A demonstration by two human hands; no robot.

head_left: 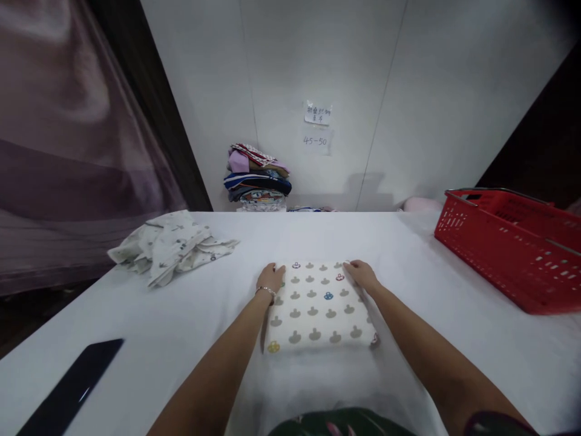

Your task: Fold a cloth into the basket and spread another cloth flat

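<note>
A white cloth [313, 306] with mushroom-like prints in grey, and a few in blue, red and yellow, lies folded into a neat rectangle on the white table in front of me. My left hand [270, 278], with a bracelet at the wrist, grips its far left corner, thumb on top. At the far right corner my right hand [362, 274] pinches the edge of the same cloth. The fingers beneath the edges are partly hidden.
To the left lies a crumpled white printed cloth [175, 245]; nearer me is a dark phone-like slab [72, 387]. A red basket [512, 242] stands at the right. Beyond the far edge, folded fabrics [258, 181] are stacked against the wall, below paper signs [316, 140].
</note>
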